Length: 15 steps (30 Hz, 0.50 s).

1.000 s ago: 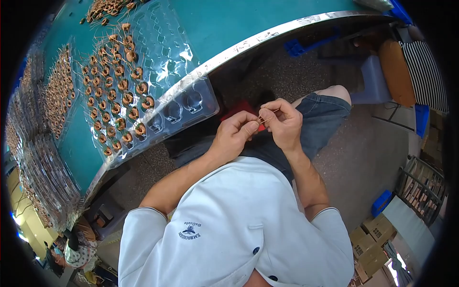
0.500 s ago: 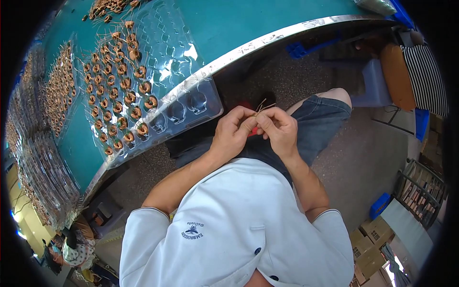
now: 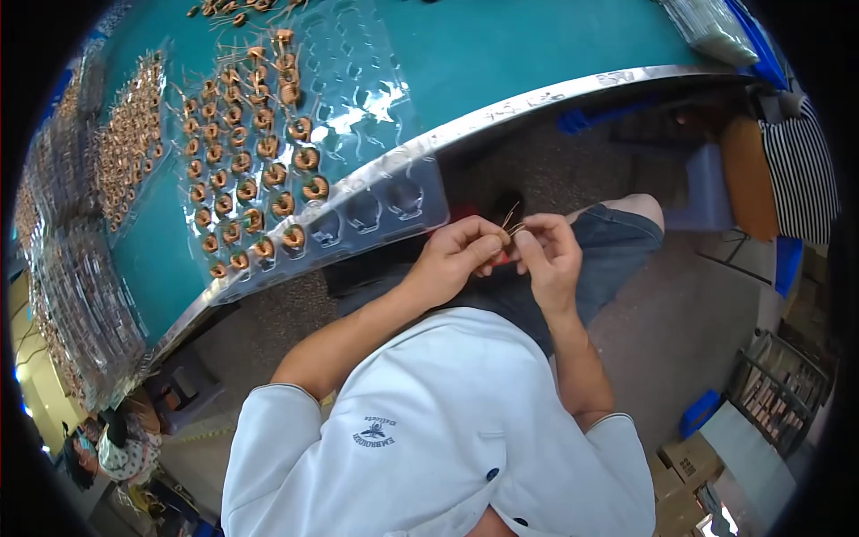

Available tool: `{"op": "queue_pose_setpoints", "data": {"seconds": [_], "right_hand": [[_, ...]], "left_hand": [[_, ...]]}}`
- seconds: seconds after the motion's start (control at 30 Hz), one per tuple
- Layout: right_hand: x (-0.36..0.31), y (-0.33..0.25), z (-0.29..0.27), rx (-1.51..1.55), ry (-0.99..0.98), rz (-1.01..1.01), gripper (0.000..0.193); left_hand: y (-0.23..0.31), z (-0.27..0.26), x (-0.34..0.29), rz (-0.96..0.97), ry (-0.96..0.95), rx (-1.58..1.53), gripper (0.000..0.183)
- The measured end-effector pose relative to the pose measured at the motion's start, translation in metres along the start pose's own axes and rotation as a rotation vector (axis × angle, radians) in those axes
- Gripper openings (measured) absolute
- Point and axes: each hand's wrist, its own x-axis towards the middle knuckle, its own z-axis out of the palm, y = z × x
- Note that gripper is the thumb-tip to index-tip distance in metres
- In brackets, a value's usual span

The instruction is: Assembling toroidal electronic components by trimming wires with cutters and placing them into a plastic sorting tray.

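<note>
My left hand (image 3: 456,259) is closed in a pinch above my lap, with thin copper wires (image 3: 512,217) standing up from between the fingertips. Most of the piece they belong to is hidden by the fingers. Close beside it, my right hand (image 3: 550,259) has thumb and fingers brought together at the base of the same wires. To the left on the table, rows of copper-wound ring coils (image 3: 283,204) with loose wire ends sit in a clear plastic tray (image 3: 416,215). The tray's near edge overhangs the table rim, and its right-hand pockets hold no coils.
A green table (image 3: 483,54) with a pale metal edge (image 3: 528,103) curves across the far side. Stacked clear trays (image 3: 80,304) of coils stand at the left. A purple stool (image 3: 707,192) and a blue bin (image 3: 701,412) are at the right. Another person (image 3: 125,452) is at lower left.
The view has shifted, so the table and tray appear farther right and lower. My hands stay together at the wires, with the right hand's fingers slightly more spread.
</note>
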Motion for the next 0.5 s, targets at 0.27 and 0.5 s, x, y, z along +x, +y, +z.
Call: {"op": "queue_pose_setpoints", "data": {"seconds": [0.27,0.5], "right_hand": [[0.005,-0.003,-0.001,-0.054,-0.036,-0.053,0.01],[0.004,-0.003,0.001,-0.021,0.066,0.03,0.011]], "left_hand": [[0.003,0.0,0.003,-0.022,-0.14,0.122,0.024],[-0.002,0.016,-0.001,0.131,-0.008,0.305,0.017]]}}
